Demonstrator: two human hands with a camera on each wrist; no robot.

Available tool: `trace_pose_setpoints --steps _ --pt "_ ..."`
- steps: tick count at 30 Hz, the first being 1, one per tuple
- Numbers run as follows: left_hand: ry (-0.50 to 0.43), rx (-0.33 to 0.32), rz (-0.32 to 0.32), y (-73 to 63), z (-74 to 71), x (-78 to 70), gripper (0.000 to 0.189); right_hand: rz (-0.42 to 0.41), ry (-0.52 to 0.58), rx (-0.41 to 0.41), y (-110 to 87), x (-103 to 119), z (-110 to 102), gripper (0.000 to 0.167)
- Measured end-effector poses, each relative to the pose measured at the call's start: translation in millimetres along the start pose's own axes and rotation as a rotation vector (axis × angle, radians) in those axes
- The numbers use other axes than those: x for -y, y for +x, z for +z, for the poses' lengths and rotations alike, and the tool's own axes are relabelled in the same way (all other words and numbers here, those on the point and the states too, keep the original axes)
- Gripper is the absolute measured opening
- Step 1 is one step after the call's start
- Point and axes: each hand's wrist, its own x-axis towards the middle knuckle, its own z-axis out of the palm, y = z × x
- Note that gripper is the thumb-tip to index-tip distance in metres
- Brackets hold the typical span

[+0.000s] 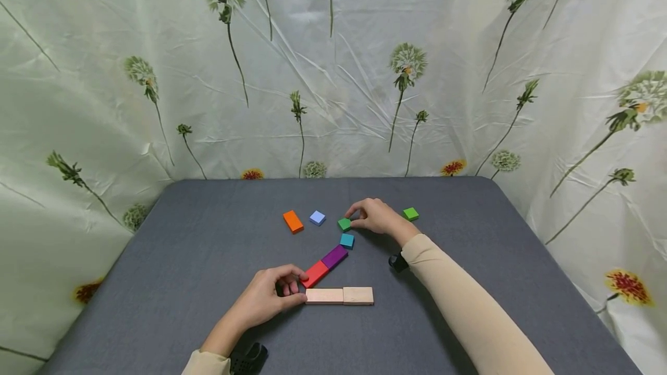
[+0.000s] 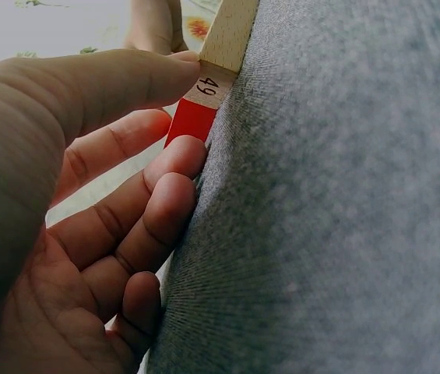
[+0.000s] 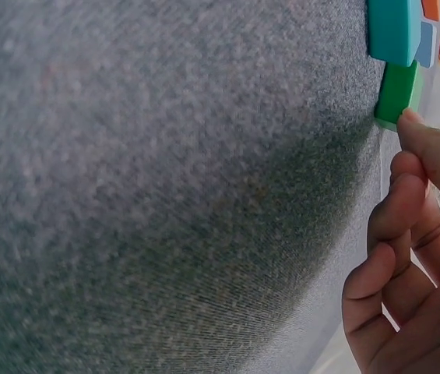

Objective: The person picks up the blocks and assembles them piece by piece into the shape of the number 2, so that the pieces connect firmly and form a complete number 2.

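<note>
In the head view, the thumb and a finger of my right hand (image 1: 377,216) pinch a small green block (image 1: 344,224), which sits just beyond a teal block (image 1: 347,241). The right wrist view shows the thumb on the end of that green block (image 3: 399,92). My left hand (image 1: 271,295) has its thumb at the left end of a plain wooden block (image 1: 324,296) and a fingertip at the red block (image 1: 315,274), with its other fingers loosely bent. A purple block (image 1: 335,257) touches the red one. A second wooden block (image 1: 358,296) continues the wooden row rightward.
An orange block (image 1: 293,221) and a light blue block (image 1: 317,218) lie at the back, left of the green one. Farther right, a light green block (image 1: 410,213) lies behind the right forearm. A flowered curtain (image 1: 349,74) hangs behind the grey table (image 1: 208,236).
</note>
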Motion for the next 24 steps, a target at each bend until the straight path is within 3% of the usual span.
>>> trace_pose_setpoints --steps 24 --pt "-0.005 0.005 0.018 1.5 -0.2 1.6 0.027 -0.001 0.039 0.034 -2.1 -0.3 1.5 0.022"
